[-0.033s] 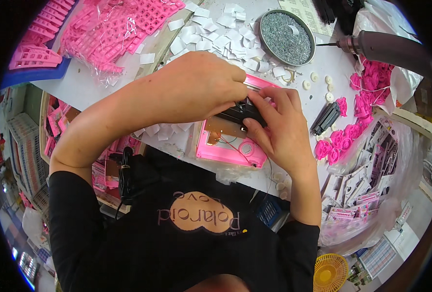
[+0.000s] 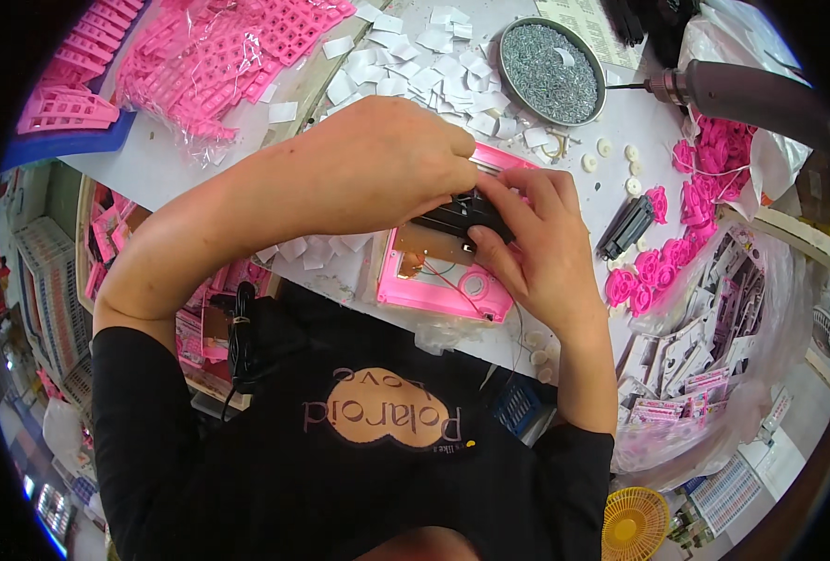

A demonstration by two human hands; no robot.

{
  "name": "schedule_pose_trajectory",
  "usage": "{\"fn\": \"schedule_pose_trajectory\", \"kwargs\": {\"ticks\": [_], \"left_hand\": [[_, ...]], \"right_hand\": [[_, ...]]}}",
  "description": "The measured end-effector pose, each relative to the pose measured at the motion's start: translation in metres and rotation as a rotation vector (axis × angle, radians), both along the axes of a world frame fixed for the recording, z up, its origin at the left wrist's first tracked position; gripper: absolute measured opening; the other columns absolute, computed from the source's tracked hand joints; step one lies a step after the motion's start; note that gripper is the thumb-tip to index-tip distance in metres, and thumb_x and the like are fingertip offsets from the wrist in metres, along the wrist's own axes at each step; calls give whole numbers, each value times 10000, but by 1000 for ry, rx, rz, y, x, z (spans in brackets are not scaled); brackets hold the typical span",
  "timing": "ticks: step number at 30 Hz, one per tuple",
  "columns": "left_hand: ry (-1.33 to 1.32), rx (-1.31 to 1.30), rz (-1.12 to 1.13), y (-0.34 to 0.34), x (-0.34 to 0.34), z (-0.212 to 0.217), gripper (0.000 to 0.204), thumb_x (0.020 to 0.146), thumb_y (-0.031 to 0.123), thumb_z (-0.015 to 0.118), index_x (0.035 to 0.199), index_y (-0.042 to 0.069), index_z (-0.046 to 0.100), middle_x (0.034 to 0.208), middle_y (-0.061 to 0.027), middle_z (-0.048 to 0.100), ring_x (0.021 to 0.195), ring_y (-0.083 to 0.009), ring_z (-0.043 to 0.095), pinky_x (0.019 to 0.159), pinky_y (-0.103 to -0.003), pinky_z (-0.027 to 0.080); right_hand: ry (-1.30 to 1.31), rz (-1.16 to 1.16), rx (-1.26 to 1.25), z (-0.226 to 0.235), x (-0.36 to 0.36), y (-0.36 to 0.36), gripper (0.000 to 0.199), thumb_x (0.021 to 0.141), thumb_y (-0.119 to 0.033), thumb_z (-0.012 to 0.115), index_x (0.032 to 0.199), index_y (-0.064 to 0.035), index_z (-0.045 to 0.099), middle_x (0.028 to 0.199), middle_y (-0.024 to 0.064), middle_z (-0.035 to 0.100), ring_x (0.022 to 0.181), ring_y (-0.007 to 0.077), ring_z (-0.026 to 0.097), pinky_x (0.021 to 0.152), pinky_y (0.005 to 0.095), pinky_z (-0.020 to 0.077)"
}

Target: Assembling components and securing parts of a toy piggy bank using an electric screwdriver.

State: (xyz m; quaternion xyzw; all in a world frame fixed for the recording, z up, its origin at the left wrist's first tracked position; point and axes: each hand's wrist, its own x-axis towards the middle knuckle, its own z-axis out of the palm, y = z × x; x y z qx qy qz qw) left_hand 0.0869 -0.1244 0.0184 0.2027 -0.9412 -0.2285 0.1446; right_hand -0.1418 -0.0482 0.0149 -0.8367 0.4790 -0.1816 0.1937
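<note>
A pink plastic case [image 2: 443,294] lies on the bench in front of me, with a brown board [image 2: 438,245], thin wires and a round ring inside it. Across its middle sits a black plastic part [image 2: 452,217]. My right hand [image 2: 550,243] grips this part from the right, its thumb on the near side and its fingers on the far side. My left hand [image 2: 391,168] reaches over from the left with curled fingers at the far side of the same part. Its fingertips are hidden, and so is whatever they pinch.
Beyond my hands are scattered white paper slips [image 2: 424,65] and a round tin of small screws [image 2: 550,75]. A power screwdriver [image 2: 723,89] juts in at right, above pink reels [image 2: 653,271], a black part [image 2: 627,227] and a plastic bag of printed pieces [image 2: 695,355]. Pink parts [image 2: 228,70] lie far left.
</note>
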Motion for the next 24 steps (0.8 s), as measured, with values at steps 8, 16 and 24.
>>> {"fn": "schedule_pose_trajectory", "kwargs": {"ticks": [8,16,24], "left_hand": [[1,-92,-75,-5,-6,2,116,764,128,646,778,44,568,796,-76,557,780,-281,619,665,-404,495],[166,-65,-11,4,5,-14,139,779,103,693,857,58,588,830,-76,555,768,-285,607,649,-409,487],[212,144,170,18,8,-18,136,818,57,702,914,40,608,839,-106,561,769,-336,598,646,-422,481]], "right_hand": [[-162,49,-40,-6,-1,1,390,751,-51,752,1125,-82,646,1061,94,619,993,336,542,864,430,474],[-223,-20,-50,-5,8,-1,341,709,-11,765,1033,-46,665,1030,100,629,976,324,551,833,409,485],[-258,-92,-123,-13,7,6,360,699,-23,787,1033,-49,653,1019,117,630,935,334,577,822,418,489]]}}
